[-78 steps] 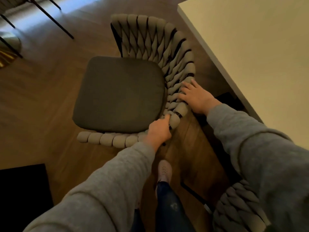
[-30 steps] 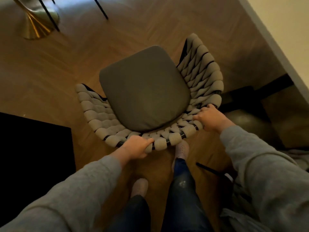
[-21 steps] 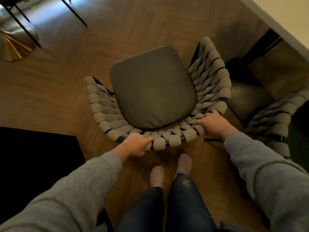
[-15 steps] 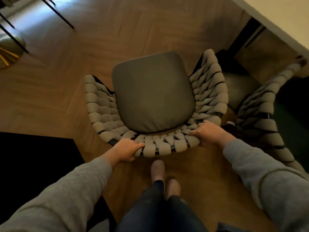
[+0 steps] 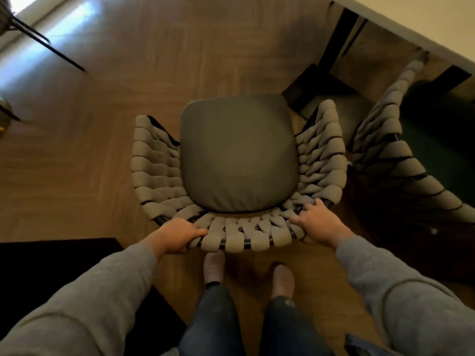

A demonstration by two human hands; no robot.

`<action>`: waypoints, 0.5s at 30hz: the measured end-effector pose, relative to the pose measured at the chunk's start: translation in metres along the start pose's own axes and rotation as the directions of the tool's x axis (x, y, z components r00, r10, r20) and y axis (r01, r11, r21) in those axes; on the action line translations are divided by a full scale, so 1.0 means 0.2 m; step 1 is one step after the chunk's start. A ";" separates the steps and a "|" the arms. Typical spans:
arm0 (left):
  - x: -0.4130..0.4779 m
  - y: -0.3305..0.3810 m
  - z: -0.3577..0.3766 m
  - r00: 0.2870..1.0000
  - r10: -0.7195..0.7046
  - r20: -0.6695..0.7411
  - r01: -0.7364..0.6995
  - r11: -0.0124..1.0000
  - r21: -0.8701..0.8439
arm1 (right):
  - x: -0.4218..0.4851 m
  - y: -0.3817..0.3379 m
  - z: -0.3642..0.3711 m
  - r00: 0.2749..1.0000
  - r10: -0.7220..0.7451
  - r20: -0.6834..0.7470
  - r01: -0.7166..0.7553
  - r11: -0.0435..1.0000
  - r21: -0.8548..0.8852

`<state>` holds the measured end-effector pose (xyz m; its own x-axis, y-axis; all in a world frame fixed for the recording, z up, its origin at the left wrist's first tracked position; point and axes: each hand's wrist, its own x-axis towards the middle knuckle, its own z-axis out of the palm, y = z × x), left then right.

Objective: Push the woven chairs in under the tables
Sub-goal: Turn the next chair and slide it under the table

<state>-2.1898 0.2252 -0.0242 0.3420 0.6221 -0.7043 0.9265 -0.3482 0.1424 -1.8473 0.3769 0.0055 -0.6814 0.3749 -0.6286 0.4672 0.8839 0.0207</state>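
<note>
Head: hands on woven chair

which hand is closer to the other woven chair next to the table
Right. The right hand grips the held chair at the right end of its back rim, close beside the other woven chair; the left hand grips the rim's left end, farther off.

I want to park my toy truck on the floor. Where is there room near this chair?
Bare floor lies left of the woven chair, beyond the black rug, and in front of it. The right side is crowded: a second woven chair and the dark table legs sit close.
</note>
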 end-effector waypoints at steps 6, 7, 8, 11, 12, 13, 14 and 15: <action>0.02 -0.33 -0.11 0.989 0.115 0.095 -0.133 0.969 0.208 | 0.06 -0.22 -0.06 0.995 0.061 0.073 -0.068 0.993 0.099; 0.04 -0.39 -0.16 0.986 0.127 0.104 -0.148 0.960 0.239 | 0.09 -0.23 -0.08 0.994 0.081 0.074 -0.090 0.989 0.117; 0.07 -0.45 -0.22 0.984 0.136 0.114 -0.162 0.952 0.259 | 0.12 -0.23 -0.11 0.992 0.103 0.075 -0.113 0.984 0.134; 0.14 -0.57 -0.37 0.983 0.151 0.106 -0.176 0.939 0.296 | 0.19 -0.20 -0.16 0.987 0.156 0.040 -0.161 0.973 0.167; 0.18 -0.61 -0.43 0.984 0.152 0.098 -0.174 0.939 0.298 | 0.22 -0.17 -0.18 0.985 0.170 0.034 -0.173 0.969 0.178; 0.22 -0.65 -0.48 0.983 0.153 0.097 -0.175 0.939 0.296 | 0.25 -0.14 -0.19 0.983 0.182 0.030 -0.184 0.963 0.196; 0.25 -0.69 -0.54 0.984 0.154 0.094 -0.175 0.938 0.300 | 0.28 -0.11 -0.21 0.981 0.190 0.027 -0.191 0.957 0.217; 0.28 -0.72 -0.58 0.985 0.149 0.090 -0.169 0.937 0.306 | 0.30 -0.08 -0.22 0.980 0.197 0.016 -0.196 0.951 0.239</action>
<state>-2.2855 0.3923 -0.0029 0.4605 0.4976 -0.7351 0.7621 -0.6462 0.0400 -1.9205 0.3981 0.0006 -0.5664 0.5373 -0.6249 0.7123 0.7006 -0.0433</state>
